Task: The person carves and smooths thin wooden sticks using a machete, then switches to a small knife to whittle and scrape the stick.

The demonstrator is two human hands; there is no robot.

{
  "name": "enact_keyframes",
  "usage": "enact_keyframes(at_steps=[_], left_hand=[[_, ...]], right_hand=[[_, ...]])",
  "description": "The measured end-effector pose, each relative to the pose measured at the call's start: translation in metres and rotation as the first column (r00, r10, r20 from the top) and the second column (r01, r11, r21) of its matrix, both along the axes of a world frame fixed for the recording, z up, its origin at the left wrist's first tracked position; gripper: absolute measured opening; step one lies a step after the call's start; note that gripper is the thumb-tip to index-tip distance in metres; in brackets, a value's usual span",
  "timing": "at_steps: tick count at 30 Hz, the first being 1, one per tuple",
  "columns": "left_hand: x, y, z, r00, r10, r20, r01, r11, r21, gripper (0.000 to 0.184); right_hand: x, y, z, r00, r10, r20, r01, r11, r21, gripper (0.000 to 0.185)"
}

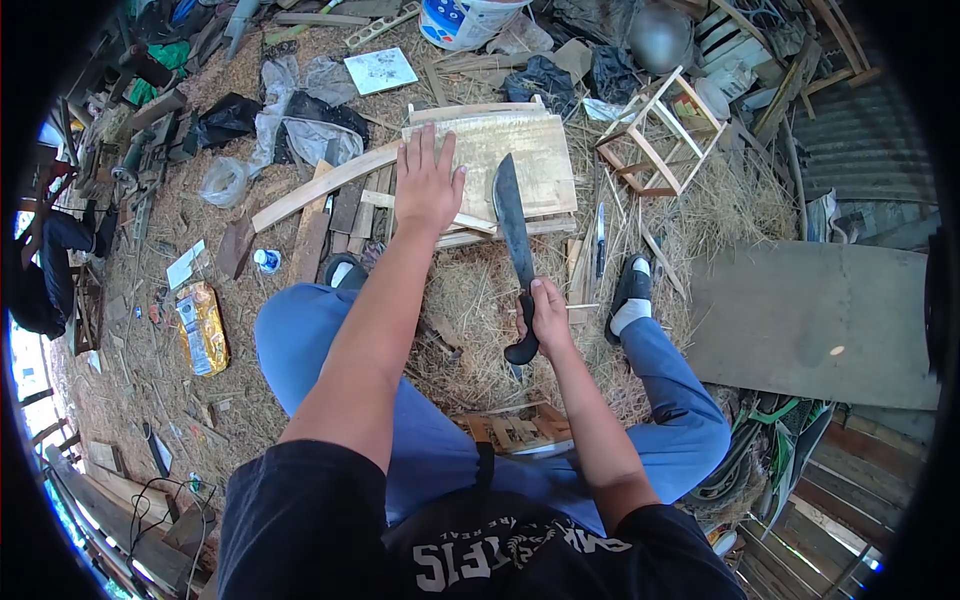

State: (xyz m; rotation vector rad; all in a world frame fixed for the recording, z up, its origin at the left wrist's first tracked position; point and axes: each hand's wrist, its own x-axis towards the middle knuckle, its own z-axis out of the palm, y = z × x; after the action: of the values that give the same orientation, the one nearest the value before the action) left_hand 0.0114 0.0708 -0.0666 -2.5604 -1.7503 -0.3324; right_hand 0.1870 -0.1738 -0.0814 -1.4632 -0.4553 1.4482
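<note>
My right hand (546, 318) is wrapped round the black handle of a machete (512, 215), its broad dark blade pointing away from me. The blade's tip lies over a pale wooden board (535, 150) in front of me. Fingers stretched out, my left hand (428, 187) is at the board's left side, by the end of a long curved wooden strip (320, 187). Whether the palm presses on the strip or the board I cannot tell. Thin wooden sticks (470, 222) lie at the board's near edge.
A knife (600, 240) lies right of the board, below a small wooden frame (665, 135). A large flat sheet (810, 320) lies at right. A white-blue bucket (465, 20) stands at the back. At left are a bottle (267, 261), a yellow packet (202, 328) and another person's leg (58, 255).
</note>
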Motion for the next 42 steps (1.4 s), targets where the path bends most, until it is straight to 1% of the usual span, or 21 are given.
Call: enact_keyframes(at_steps=[3, 5, 8, 15, 17, 21, 23, 27, 29, 30, 32, 33, 35, 36, 38, 39, 41, 42], left_hand=[[0.001, -0.002, 0.000, 1.000, -0.011, 0.020, 0.010, 1.000, 0.022, 0.062], [0.000, -0.001, -0.002, 1.000, -0.010, 0.025, 0.009, 1.000, 0.028, 0.062], [-0.001, -0.001, 0.000, 0.999, -0.012, 0.030, 0.012, 1.000, 0.009, 0.061], [-0.001, 0.000, -0.002, 1.000, -0.013, 0.025, 0.012, 0.999, 0.033, 0.061], [0.000, 0.000, -0.001, 0.999, -0.012, 0.029, 0.011, 1.000, 0.026, 0.061], [0.000, 0.001, -0.004, 0.999, -0.006, 0.037, 0.005, 0.999, 0.033, 0.061], [0.000, 0.001, -0.007, 0.999, -0.007, 0.031, 0.006, 1.000, 0.024, 0.062], [-0.001, 0.000, -0.005, 1.000, -0.005, 0.027, 0.004, 1.000, 0.016, 0.062], [0.000, 0.001, -0.005, 1.000, -0.004, 0.029, 0.003, 1.000, 0.023, 0.062], [0.000, 0.000, -0.005, 1.000, -0.005, 0.029, 0.004, 1.000, 0.023, 0.062], [-0.001, 0.000, -0.003, 1.000, -0.008, 0.029, 0.008, 1.000, 0.011, 0.062], [-0.001, 0.000, -0.003, 1.000, -0.008, 0.030, 0.008, 1.000, 0.010, 0.062], [0.000, 0.000, -0.002, 1.000, -0.007, 0.030, 0.006, 1.000, 0.012, 0.062], [0.000, 0.000, -0.003, 1.000, -0.008, 0.030, 0.007, 1.000, 0.011, 0.062], [0.000, 0.000, -0.003, 1.000, -0.002, 0.022, 0.001, 1.000, 0.020, 0.062], [0.001, 0.000, -0.002, 1.000, -0.002, 0.024, 0.002, 1.000, 0.021, 0.062], [0.001, -0.001, -0.002, 1.000, 0.004, 0.007, -0.004, 1.000, 0.012, 0.062], [0.000, 0.000, -0.003, 1.000, 0.006, 0.008, -0.006, 1.000, 0.011, 0.062]], right_hand=[[-0.002, 0.001, 0.000, 1.000, 0.010, 0.011, -0.010, 1.000, 0.002, 0.028], [-0.003, 0.003, 0.000, 1.000, -0.010, -0.011, 0.010, 1.000, 0.007, 0.028], [-0.005, 0.004, -0.004, 1.000, -0.029, -0.011, 0.029, 1.000, 0.004, 0.029], [-0.011, 0.006, -0.007, 0.999, -0.017, -0.028, 0.018, 1.000, 0.012, 0.029], [-0.014, 0.007, -0.005, 0.998, -0.038, -0.043, 0.038, 0.999, -0.001, 0.028], [-0.016, 0.011, -0.008, 0.997, -0.023, -0.070, 0.024, 1.000, 0.015, 0.027], [-0.017, 0.014, -0.007, 0.999, 0.031, -0.016, -0.031, 0.999, 0.030, 0.027], [-0.017, 0.016, -0.008, 0.996, 0.075, 0.037, -0.077, 0.997, 0.027, 0.024], [-0.016, 0.015, -0.012, 0.969, 0.149, 0.199, -0.165, 0.984, 0.067, 0.023], [-0.014, 0.014, -0.012, 0.969, 0.148, 0.200, -0.164, 0.984, 0.067, 0.023], [-0.007, 0.014, -0.012, 0.924, 0.181, 0.338, -0.201, 0.979, 0.025, 0.025], [-0.005, 0.014, -0.009, 0.924, 0.181, 0.338, -0.201, 0.979, 0.024, 0.025], [-0.001, 0.015, -0.002, 0.750, 0.247, 0.613, -0.250, 0.965, -0.082, 0.028], [0.002, 0.014, -0.003, 0.750, 0.247, 0.613, -0.249, 0.965, -0.083, 0.028], [0.008, 0.014, -0.004, 0.664, 0.261, 0.701, -0.307, 0.950, -0.062, 0.030], [0.010, 0.013, -0.008, 0.663, 0.260, 0.702, -0.307, 0.950, -0.063, 0.030], [0.014, 0.011, -0.015, 0.639, 0.222, 0.737, -0.353, 0.935, 0.024, 0.029], [0.013, 0.012, -0.011, 0.637, 0.223, 0.738, -0.355, 0.935, 0.024, 0.029]])
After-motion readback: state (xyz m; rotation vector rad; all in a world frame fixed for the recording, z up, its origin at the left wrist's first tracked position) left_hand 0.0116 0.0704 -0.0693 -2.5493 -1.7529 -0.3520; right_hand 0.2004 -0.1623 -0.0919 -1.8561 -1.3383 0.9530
